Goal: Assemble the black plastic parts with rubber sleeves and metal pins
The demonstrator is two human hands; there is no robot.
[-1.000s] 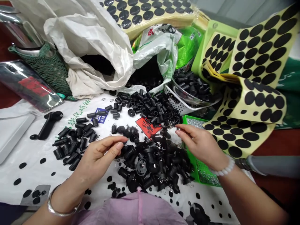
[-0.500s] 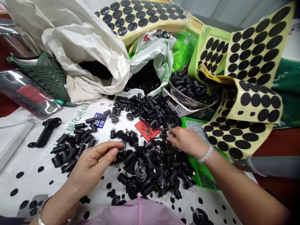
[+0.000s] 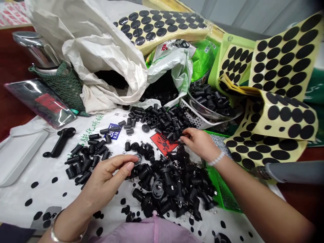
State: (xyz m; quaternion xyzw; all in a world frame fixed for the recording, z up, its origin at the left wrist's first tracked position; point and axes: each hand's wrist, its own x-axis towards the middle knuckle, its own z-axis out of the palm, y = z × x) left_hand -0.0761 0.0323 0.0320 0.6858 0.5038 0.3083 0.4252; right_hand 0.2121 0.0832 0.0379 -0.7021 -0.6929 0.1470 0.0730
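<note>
My left hand (image 3: pixel 108 177) pinches a small round black plastic part (image 3: pixel 137 158) between thumb and forefinger, at the left edge of a heap of black caster-like parts (image 3: pixel 172 182). My right hand (image 3: pixel 199 143) reaches forward over that heap, fingers curled down into a pile of short black tubes (image 3: pixel 162 119). What its fingertips hold, if anything, is hidden among the tubes. A smaller group of black sleeves (image 3: pixel 87 157) lies left of my left hand on the white printed sheet (image 3: pixel 50 189).
A white basket (image 3: pixel 194 118) with a bowl of black tubes (image 3: pixel 210 98) stands behind the right hand. A green tray (image 3: pixel 220 189) lies under my right forearm. Yellow sheets of black round pads (image 3: pixel 273 111) cover the right. White bags (image 3: pixel 101 54) and a netted metal flask (image 3: pixel 60 81) stand at the back left.
My right hand has moved left and forward from the green tray's edge to the pile of short tubes. My left hand keeps its pinch in nearly the same place.
</note>
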